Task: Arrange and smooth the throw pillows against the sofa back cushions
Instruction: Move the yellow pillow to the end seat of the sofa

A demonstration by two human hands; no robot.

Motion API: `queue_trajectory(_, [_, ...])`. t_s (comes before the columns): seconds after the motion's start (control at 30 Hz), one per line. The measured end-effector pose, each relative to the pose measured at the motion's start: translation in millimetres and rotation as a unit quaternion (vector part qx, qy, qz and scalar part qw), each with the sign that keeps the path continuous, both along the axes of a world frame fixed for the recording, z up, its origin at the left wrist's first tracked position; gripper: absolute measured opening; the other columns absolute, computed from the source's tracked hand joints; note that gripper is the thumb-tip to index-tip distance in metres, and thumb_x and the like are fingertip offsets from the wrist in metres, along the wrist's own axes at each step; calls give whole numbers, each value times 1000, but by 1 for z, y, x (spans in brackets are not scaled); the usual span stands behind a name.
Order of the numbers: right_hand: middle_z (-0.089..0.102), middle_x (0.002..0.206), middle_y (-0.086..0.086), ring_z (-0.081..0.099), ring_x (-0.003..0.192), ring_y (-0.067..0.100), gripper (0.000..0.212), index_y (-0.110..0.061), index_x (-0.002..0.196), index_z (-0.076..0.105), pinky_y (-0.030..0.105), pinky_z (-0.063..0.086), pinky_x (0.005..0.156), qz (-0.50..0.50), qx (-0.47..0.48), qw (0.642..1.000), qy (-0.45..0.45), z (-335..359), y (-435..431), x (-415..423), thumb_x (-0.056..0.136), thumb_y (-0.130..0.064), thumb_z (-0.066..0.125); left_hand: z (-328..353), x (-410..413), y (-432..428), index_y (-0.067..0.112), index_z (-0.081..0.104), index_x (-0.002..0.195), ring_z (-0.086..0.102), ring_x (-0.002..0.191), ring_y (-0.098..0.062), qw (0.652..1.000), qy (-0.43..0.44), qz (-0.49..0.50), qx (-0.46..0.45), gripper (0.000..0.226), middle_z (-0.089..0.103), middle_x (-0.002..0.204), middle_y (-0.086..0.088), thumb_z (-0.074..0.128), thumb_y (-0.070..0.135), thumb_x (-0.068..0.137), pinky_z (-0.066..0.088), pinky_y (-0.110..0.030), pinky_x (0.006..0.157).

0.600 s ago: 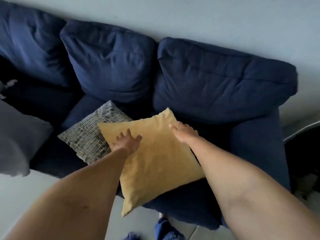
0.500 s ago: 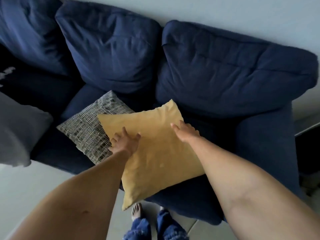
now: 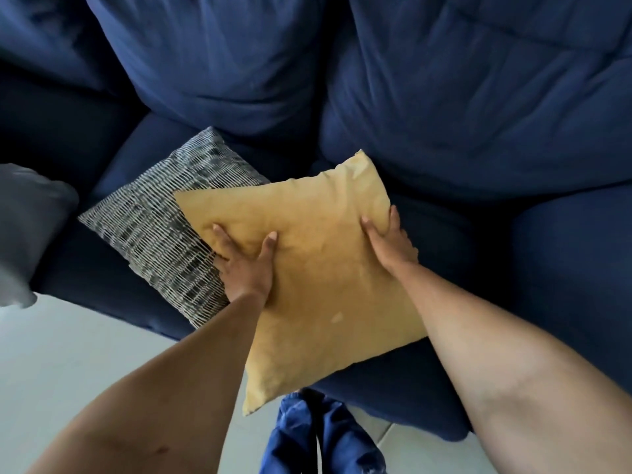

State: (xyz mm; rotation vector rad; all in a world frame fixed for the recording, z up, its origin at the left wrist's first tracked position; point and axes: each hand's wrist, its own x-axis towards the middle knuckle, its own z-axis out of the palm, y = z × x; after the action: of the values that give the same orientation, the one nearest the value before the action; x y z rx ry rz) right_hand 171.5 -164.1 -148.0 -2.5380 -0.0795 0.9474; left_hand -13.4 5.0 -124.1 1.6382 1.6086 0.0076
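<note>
A yellow throw pillow [image 3: 321, 278] lies flat on the navy sofa seat [image 3: 564, 268], one corner hanging past the front edge. My left hand [image 3: 244, 265] grips its left edge, thumb spread on top. My right hand [image 3: 390, 244] clasps its right edge, fingers wrapped around the side. A grey-and-black woven pillow [image 3: 160, 230] lies partly beneath the yellow one on the left. Two plump navy back cushions [image 3: 219, 63] [image 3: 478, 90] stand behind.
A light grey pillow [image 3: 27, 227] sits at the left edge of the view. Pale tiled floor [image 3: 78, 357] runs in front of the sofa. My blue jeans [image 3: 321, 436] show below the yellow pillow's hanging corner.
My head has moved closer and lower over the sofa. Both hands have gone from resting on top of the yellow pillow to gripping its left and right edges.
</note>
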Motion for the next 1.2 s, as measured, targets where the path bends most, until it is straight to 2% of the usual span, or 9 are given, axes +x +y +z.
queue_trajectory(0.2, [50,139,15,49,125,36,77,-35,155,6,51,36,107,-6,31,996,-82,0,3,-19,92,-71,30,10,5,-12,42,-12,155,51,125,-42,999,-29,-4,28,101,30,154,-20,50,77,83,44,-48,98])
queue_trajectory(0.43, [47,147,7,49,128,32,72,-35,155,9,49,40,105,-66,122,980,-142,36,-12,-37,94,-65,36,50,20,-30,39,-1,157,44,135,-33,993,-100,-19,67,95,31,158,-7,58,64,88,37,-44,108])
queue_trajectory(0.6, [50,146,3,56,122,29,68,-32,155,14,36,43,87,-162,183,947,-207,68,-57,-25,97,-55,43,87,66,-49,41,8,157,42,138,-23,975,-167,-99,108,86,34,158,1,62,51,91,32,-32,106])
queue_trajectory(0.77, [44,150,-2,54,124,23,66,-26,155,17,28,40,90,-250,242,886,-308,103,-95,17,100,-45,46,122,137,-73,43,13,157,32,116,17,933,-289,-172,127,85,33,140,29,66,47,90,26,-13,98])
queue_trajectory(0.9, [36,142,-19,43,125,1,65,-23,156,18,9,36,92,-267,285,844,-368,118,-114,61,101,-39,48,127,190,-77,39,15,157,28,103,37,902,-343,-210,159,87,28,133,29,69,44,89,21,9,83])
queue_trajectory(0.97, [31,142,-20,36,128,-2,65,-21,156,17,6,31,96,-264,281,843,-375,113,-118,77,101,-38,47,121,207,-72,41,11,157,35,112,24,898,-343,-224,160,88,33,139,21,68,45,89,24,5,86])
queue_trajectory(1.03, [37,145,-12,38,128,3,66,-19,156,16,20,34,104,-246,250,859,-374,98,-123,91,101,-39,46,104,222,-68,43,5,157,42,121,0,901,-327,-243,148,89,36,146,6,65,47,91,34,-11,94])
queue_trajectory(1.1, [48,143,5,47,125,19,68,-18,156,13,39,38,104,-219,189,889,-355,77,-128,98,101,-40,45,82,228,-64,44,-1,157,45,126,-17,911,-290,-260,134,91,33,148,-4,63,48,92,40,-28,100])
queue_trajectory(1.2, [54,131,14,51,118,33,70,-17,157,6,49,38,98,-204,115,920,-315,51,-133,101,101,-43,39,58,226,-64,46,-9,155,46,128,-26,921,-243,-280,118,95,29,149,-8,62,53,91,45,-39,102])
